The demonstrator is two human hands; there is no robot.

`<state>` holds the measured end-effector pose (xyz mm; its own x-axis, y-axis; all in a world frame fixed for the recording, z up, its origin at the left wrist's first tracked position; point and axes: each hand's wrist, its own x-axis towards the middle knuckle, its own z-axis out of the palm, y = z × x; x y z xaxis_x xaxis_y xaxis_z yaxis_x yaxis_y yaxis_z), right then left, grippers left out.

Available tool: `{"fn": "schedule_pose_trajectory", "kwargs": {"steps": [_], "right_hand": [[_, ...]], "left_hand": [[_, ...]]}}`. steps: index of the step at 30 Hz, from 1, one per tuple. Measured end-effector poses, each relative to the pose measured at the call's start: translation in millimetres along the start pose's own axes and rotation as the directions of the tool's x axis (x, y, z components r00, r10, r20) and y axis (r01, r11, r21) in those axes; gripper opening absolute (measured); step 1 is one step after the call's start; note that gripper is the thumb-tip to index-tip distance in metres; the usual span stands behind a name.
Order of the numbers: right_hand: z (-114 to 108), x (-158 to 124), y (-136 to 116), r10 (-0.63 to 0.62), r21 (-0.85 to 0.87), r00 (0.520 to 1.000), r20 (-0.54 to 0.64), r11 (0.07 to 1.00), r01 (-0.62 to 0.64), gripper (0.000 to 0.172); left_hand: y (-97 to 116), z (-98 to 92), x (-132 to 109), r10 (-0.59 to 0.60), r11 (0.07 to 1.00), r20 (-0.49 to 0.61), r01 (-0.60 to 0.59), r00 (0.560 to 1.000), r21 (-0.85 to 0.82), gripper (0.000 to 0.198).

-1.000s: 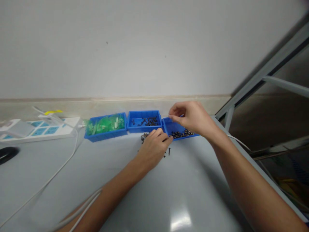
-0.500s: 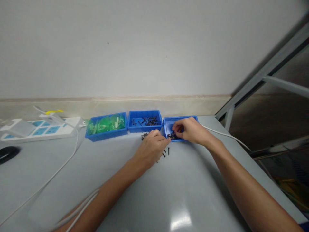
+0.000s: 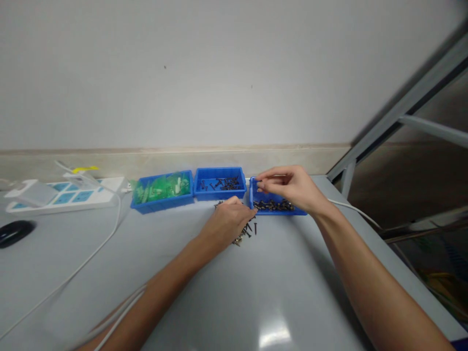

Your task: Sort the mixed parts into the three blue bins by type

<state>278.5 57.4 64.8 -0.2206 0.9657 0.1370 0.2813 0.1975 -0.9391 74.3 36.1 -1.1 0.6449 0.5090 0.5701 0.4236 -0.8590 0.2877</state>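
My left hand (image 3: pixel 232 219) is closed, knuckles up, over a loose pile of screws (image 3: pixel 239 240) on the table. Its fingertips reach the near left corner of the right blue bin (image 3: pixel 298 212); whatever they pinch is hidden. Dark screws (image 3: pixel 274 205) lie along the near side inside that bin. Above its left part is my right hand (image 3: pixel 292 187), thumb and fingertips drawn together around something small and dark that I cannot make out. A single screw (image 3: pixel 255 228) lies apart on the table.
A middle blue bin (image 3: pixel 219 196) holds more dark screws. The left blue bin (image 3: pixel 164 204) contains green plastic bags. Farther left are a white power strip (image 3: pixel 109 191) with plugs, a cable (image 3: pixel 117 219) and a black object (image 3: pixel 14 234). A metal frame (image 3: pixel 347 178) stands at right.
My right hand has lifted from the screws in the right bin to above its left part. That bin sits slightly farther right, with more screws visible. My left hand has barely moved.
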Motion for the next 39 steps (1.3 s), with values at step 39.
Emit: {"fn": "schedule_pose_trajectory", "kwargs": {"steps": [39], "right_hand": [[-31,-28,8,-0.021,-0.870,0.999,-0.042,0.492,-0.027,0.023]], "left_hand": [[3,-3.9,2,-0.019,0.998,0.002,0.019,1.000,-0.053,0.021]]}}
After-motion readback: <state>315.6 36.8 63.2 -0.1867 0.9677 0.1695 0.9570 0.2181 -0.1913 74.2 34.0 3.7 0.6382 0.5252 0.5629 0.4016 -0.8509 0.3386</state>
